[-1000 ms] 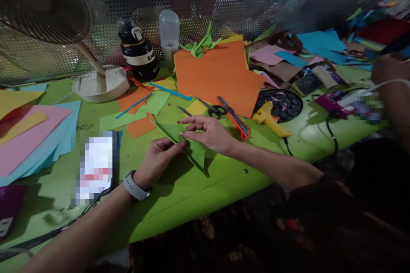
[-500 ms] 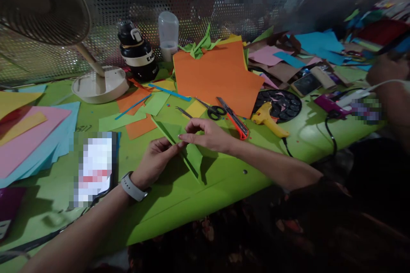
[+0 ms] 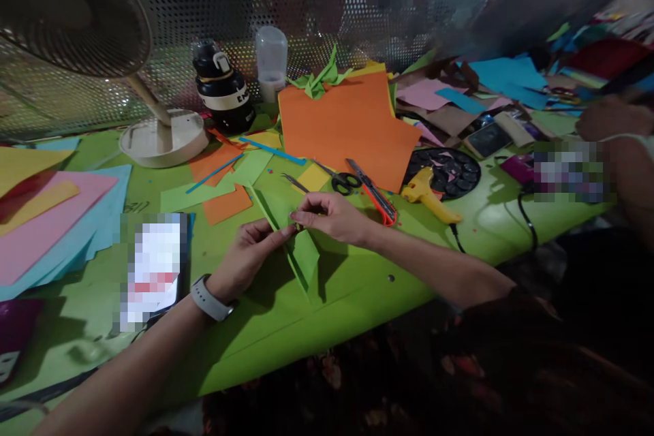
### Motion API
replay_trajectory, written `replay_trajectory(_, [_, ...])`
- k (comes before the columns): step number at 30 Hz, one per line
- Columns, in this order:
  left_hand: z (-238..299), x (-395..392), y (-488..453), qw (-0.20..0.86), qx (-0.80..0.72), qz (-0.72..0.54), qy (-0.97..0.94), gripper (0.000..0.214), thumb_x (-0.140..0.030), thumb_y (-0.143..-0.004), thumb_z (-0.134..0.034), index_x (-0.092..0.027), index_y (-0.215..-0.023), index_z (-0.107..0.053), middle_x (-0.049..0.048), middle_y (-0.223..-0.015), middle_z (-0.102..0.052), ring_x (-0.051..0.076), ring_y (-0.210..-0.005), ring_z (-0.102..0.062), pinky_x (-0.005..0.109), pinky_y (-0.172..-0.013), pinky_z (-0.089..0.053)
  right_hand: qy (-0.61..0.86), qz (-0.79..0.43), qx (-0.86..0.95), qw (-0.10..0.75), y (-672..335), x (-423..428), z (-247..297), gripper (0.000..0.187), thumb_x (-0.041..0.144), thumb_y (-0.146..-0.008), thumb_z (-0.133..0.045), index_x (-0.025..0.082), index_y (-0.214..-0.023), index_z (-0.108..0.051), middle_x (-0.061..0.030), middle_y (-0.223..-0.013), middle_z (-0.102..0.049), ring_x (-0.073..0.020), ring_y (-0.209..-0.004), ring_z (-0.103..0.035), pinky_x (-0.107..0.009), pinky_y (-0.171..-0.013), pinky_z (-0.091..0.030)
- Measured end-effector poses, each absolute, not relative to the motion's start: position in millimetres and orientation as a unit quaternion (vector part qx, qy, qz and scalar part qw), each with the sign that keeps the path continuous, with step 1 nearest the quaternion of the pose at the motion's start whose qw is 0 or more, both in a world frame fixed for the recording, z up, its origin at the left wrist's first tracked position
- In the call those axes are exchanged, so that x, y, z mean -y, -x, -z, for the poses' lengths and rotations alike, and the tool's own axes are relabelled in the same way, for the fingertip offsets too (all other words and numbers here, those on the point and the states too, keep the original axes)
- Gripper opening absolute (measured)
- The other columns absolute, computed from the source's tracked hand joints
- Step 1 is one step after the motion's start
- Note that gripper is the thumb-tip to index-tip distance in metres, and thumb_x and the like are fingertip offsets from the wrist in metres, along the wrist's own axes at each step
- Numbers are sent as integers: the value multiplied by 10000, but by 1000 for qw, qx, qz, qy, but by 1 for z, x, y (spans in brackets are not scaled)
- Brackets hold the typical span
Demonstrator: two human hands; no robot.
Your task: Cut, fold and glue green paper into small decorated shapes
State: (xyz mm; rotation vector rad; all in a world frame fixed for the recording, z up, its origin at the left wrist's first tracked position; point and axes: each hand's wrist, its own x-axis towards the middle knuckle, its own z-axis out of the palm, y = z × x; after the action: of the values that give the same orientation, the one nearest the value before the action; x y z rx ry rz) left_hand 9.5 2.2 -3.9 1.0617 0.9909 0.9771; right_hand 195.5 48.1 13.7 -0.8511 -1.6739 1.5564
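Above the table, near its front edge, a folded sheet of green paper stands slanted between my hands. My left hand, with a pale watch band at the wrist, pinches it between thumb and fingers. My right hand is closed at the sheet's right side, thumb and fingertips together close to the left fingertips. Whether it pinches the paper itself or a small piece is hidden. Just beyond lie black scissors, a red utility knife, tweezers and a yellow glue gun.
An orange paper sheet lies behind the tools, beside a black round tray. A fan, a black bottle and a clear container stand at the back. A phone lies left. Another person's hand is at far right.
The green paper has tilted steeper, its lower corner moving slightly left. My right fingertips have drawn a little away from the sheet. The whole view has shifted slightly.
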Motion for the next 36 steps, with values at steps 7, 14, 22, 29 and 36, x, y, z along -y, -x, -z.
replay_trajectory(7, [4, -4, -7, 633, -450, -442, -450, 151, -277, -692, -778, -161, -676, -681, -13, -625, -643, 82, -549, -542, 202, -542, -418, 357, -575, 636, 369, -197, -46, -16, 288, 402, -744, -713, 143, -710, -593, 54, -597, -469, -72, -535, -378, -231, -509, -298])
replay_trajectory(14, [6, -3, -8, 628, -441, -430, -475, 176, -300, -707, -759, -150, -673, -673, 5, -622, -629, 98, -555, -526, 226, -542, -400, 342, -609, 637, 325, -201, -48, -11, 284, 373, -732, -733, 152, -670, -565, 66, -570, -454, -64, -524, -376, -224, -494, -268])
replay_trajectory(22, [1, -4, -6, 662, -419, -423, -456, 117, -235, -683, -761, -145, -668, -687, 13, -672, -668, 102, -602, -562, 247, -628, -439, 323, -642, 635, 282, -201, -51, -6, 243, 364, -736, -734, 150, -683, -633, 14, -657, -622, -92, -620, -544, -252, -624, -429])
replay_trajectory(29, [-1, -8, -2, 673, -428, -424, -429, 108, -218, -647, -765, -147, -641, -683, 23, -675, -682, 115, -579, -578, 249, -574, -437, 329, -627, 659, 252, -204, -54, -8, 226, 382, -773, -694, 158, -746, -680, -20, -760, -690, -122, -734, -609, -287, -747, -469])
replay_trajectory(36, [1, -9, 0, 672, -411, -407, -462, 139, -215, -657, -766, -150, -589, -663, -1, -608, -650, 95, -558, -548, 241, -596, -415, 338, -642, 644, 243, -202, -50, -7, 233, 358, -715, -750, 152, -793, -674, -1, -726, -652, -102, -644, -556, -245, -613, -443])
